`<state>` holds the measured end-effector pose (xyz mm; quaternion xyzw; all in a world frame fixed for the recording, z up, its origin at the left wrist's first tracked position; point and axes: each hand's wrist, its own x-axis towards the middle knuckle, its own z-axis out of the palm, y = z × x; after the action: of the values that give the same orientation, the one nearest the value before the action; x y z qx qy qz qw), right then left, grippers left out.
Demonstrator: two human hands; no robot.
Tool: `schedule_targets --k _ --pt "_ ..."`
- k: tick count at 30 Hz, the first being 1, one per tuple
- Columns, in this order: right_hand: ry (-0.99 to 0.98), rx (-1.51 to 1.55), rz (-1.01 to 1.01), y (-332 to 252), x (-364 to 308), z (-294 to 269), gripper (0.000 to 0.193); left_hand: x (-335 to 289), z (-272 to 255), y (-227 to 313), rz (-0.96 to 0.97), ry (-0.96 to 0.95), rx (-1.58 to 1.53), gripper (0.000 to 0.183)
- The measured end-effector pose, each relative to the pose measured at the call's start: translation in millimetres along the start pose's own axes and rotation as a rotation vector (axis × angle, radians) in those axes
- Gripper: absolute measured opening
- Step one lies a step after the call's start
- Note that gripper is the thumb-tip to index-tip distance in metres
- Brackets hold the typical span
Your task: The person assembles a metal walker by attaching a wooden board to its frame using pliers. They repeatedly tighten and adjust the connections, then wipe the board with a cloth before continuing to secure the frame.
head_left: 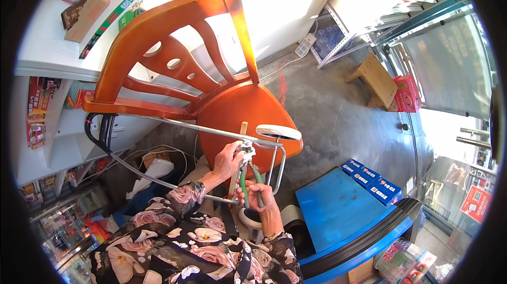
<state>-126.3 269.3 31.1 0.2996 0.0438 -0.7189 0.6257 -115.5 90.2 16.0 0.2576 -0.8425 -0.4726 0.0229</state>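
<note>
A metal tube frame with a black curved end lies across my lap, like a folding hand cart. One white-rimmed wheel sits at its far right corner, another wheel nearer to me. My right hand is closed around the handles of green-and-grey pliers, their jaws upward at a small whitish fitting on the frame. Beside that fitting, my left hand has its fingers pinched together; what they grip is partly hidden. A tan flat strip passes behind the fitting.
An orange wooden chair stands just beyond the frame. To the right is a blue-topped surface with blue boxes. A wooden stool and a red box are farther off. Shelves line the left.
</note>
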Motion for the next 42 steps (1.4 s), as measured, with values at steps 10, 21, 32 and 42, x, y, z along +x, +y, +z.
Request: schedule_targets --k 10,21,32,42 --pt "0.182 -0.146 0.097 -26 -13 1 0.05 -24 20 4 0.079 0.044 0.098 0.026" --pt "0.226 -0.204 0.059 -26 -11 -2 0.053 -21 34 12 -0.866 -0.227 -0.878 0.039" --pt "0.521 -0.591 -0.136 -22 -14 24 0.036 -9 60 6 -0.906 -0.191 -1.176 0.02" --pt "1.523 -2.495 -0.238 41 21 53 0.08 -9 68 6 -0.826 -0.039 -1.19 0.019"
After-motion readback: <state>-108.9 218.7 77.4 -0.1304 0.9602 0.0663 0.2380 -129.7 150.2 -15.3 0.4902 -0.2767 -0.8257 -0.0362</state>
